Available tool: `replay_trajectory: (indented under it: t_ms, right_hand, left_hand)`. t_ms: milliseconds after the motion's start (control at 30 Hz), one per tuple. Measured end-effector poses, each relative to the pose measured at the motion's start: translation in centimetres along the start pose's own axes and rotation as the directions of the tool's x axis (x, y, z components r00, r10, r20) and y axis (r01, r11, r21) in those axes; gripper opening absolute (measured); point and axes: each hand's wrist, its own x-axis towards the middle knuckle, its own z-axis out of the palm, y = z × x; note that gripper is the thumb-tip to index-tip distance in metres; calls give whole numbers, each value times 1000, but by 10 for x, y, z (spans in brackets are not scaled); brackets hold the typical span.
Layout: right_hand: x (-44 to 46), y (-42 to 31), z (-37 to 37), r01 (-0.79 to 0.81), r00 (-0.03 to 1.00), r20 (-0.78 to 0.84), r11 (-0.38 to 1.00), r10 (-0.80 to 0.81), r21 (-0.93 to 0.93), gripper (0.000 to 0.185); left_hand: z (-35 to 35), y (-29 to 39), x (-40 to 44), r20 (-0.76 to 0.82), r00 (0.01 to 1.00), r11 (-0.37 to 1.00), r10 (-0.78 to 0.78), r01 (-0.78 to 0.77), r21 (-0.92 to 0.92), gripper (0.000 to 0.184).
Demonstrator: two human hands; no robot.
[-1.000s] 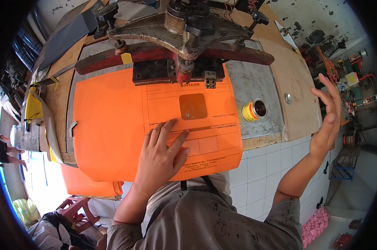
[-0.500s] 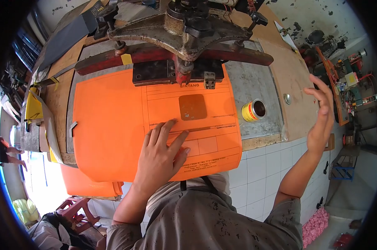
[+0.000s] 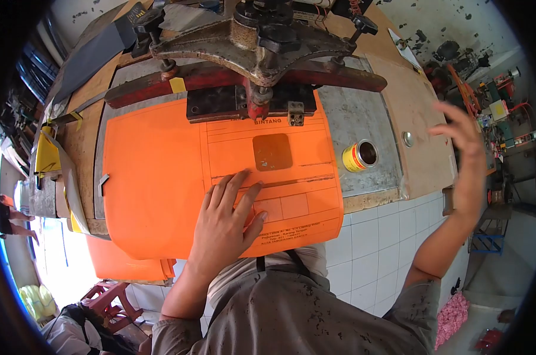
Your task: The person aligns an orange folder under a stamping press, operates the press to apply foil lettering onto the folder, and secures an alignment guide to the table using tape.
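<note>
My left hand (image 3: pixel 225 219) lies with its fingers spread on an orange printed folder (image 3: pixel 155 171), just below a brown rounded square (image 3: pixel 273 152) on it. The folder rests partly under the black die holder (image 3: pixel 220 106) of a cast-iron press (image 3: pixel 220 44). My right hand (image 3: pixel 462 139) is raised beyond the right side of the bench, fingers a little curled and apart, nothing seen in it and slightly blurred. Nearest to it are a round metal lid (image 3: pixel 407 139) and a yellow open tin (image 3: pixel 361 155).
More orange sheets (image 3: pixel 126 260) are stacked low at the left, near a red stool (image 3: pixel 111 299). A yellow piece (image 3: pixel 47 154) and a dark grey sheet (image 3: pixel 93 65) lie along the bench's left side. Part of another person (image 3: pixel 72 334) shows at lower left.
My right hand and forearm have swung slightly further right and outward. My left hand stays on the folder, its fingers shifted slightly left. The tin and folder look the same.
</note>
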Motion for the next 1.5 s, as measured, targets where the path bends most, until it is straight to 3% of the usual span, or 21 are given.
replay_trajectory:
  t_ms: [133, 267, 367, 500, 600, 667, 800, 933, 1033, 1133, 1233, 1333, 1500]
  right_hand:
    - [12, -5, -65, 115, 978, -145, 965, -152, -236, 86]
    - [10, 0, -88, 190, 953, -182, 946, -242, -262, 84]
    - [7, -14, -39, 95, 986, -122, 988, -110, -126, 84]
    - [-16, 10, 50, -136, 977, 183, 978, 106, 157, 77]
    - [-30, 26, 83, -317, 941, 225, 893, 254, 320, 78]
    - [-31, 23, 84, -326, 938, 235, 881, 256, 342, 81]
    - [-34, 15, 90, -241, 969, 160, 848, 186, 472, 80]
    - [-41, -21, 115, -64, 980, 196, 854, -45, 516, 76]
    - [-54, -41, 148, 24, 959, 258, 942, -116, 334, 61]
    - [-58, -46, 170, -3, 950, 298, 955, -90, 295, 48]
    - [-59, -51, 179, -1, 953, 292, 967, -76, 256, 59]
    - [-58, -48, 180, -1, 943, 321, 967, -84, 255, 43]
    - [-56, -48, 182, 3, 941, 328, 970, -85, 244, 43]
  left_hand:
    - [0, 0, -1, -9, 1000, 1000, -5, 5, -17, 52]
    - [1, -2, -2, -16, 1000, 999, -5, 4, -33, 53]
    - [1, -1, -3, -27, 1000, 1000, 1, -1, -24, 52]
    - [1, -3, -4, -20, 1000, 999, 5, -6, -42, 51]
    - [-1, -4, -4, -14, 1000, 999, 15, -15, -47, 50]
    - [0, -6, -4, -10, 999, 998, 36, -36, -42, 49]
    - [1, -4, -4, -26, 1000, 998, 12, -14, -62, 50]
    - [1, -5, -5, -21, 1000, 999, 4, -5, -48, 48]
    - [1, -5, -5, -18, 1000, 999, 8, -8, -33, 47]
    - [0, -6, -5, -9, 1000, 999, 10, -10, -31, 47]
    - [0, -8, -5, -9, 1000, 999, 9, -9, -46, 45]
    - [1, -8, -6, -9, 1000, 999, 7, -7, -51, 44]
    - [1, -9, -5, -7, 1000, 999, 7, -8, -53, 43]
